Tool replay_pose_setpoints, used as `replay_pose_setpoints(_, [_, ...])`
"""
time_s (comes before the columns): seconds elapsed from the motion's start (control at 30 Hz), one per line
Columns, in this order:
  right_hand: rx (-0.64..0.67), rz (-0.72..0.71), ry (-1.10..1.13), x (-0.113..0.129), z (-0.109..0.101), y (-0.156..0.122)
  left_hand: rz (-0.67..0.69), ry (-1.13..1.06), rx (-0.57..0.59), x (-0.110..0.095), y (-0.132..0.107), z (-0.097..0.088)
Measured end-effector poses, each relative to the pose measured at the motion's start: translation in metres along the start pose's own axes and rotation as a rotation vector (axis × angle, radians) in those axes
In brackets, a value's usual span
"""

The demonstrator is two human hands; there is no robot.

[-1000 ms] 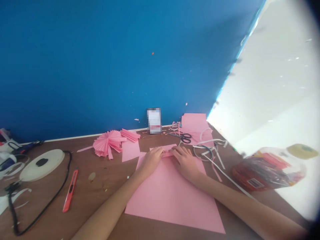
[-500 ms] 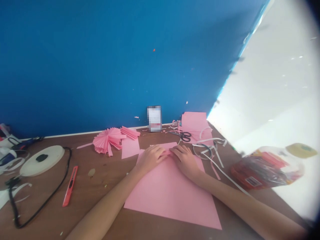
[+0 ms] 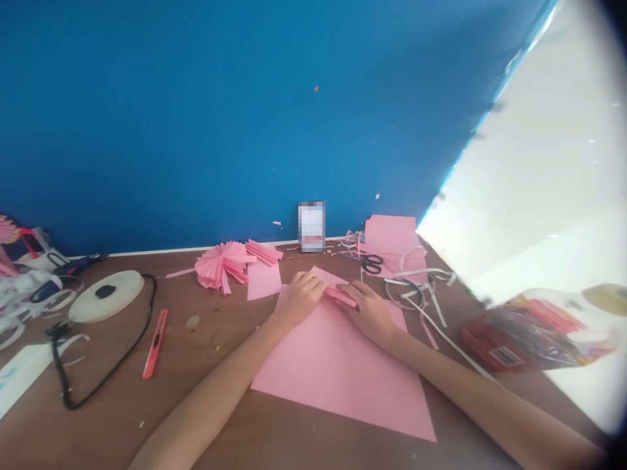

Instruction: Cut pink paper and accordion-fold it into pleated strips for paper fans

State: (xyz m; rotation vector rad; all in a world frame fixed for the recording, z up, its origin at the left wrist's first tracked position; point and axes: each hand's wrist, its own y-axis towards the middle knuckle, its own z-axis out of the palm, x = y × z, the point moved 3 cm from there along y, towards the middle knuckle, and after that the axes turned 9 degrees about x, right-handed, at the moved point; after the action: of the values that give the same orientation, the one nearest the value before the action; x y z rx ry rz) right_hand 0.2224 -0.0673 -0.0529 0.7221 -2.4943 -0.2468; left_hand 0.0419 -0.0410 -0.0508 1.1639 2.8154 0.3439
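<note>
Seeing your left grip (image 3: 300, 299) and right grip (image 3: 368, 314) both on the folded edge (image 3: 340, 295) of the large pink paper sheet (image 3: 343, 382), just beside each other. Fingers on both sit together and curl down over the fold. Can't tell whether you're clamping it or only pressing it flat. The fold runs at a slant across the far end of the sheet, and the sheet lies flat on the brown table (image 3: 206, 408), skewed, in front of you.

Just left of your left grip: a small pink paper square (image 3: 263, 281). Beyond it, a pink paper fan (image 3: 220, 264) and a pleated pink strip (image 3: 263, 251), close together. Far right of the sheet, against the wall, a pink paper stack (image 3: 392, 238) with black-handled scissors (image 3: 367, 263) lying at its edge. White paper strips (image 3: 416, 287) curl across the table to the right of your right grip.

Left side of the table: red utility knife (image 3: 155, 343), near a round white disc (image 3: 105, 297) with a black cable (image 3: 100, 365) looping from it. Far right, a clear plastic bag of red and orange items (image 3: 533, 336) sits at the table edge. Blurred card (image 3: 311, 226) stands against the blue wall (image 3: 196, 130), contents unreadable.
</note>
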Motion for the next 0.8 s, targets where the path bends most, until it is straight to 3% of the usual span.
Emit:
replay_pose_setpoints(0.3, [-0.031, -0.07, -0.111, 0.0027, 0.0017, 0.0, 0.006, 0.006, 0.032, -0.0039, -0.0009, -0.0063])
replay_pose_setpoints(0.57, [-0.009, -0.04, -0.249, 0.0022, 0.0043, 0.0, 0.016, -0.093, 0.022, -0.0003, -0.0012, 0.0])
replay_pose_setpoints(0.8, [-0.036, -0.045, -0.255, -0.0025, 0.0062, -0.0048, 0.101, -0.134, 0.0, -0.0098, -0.0002, -0.005])
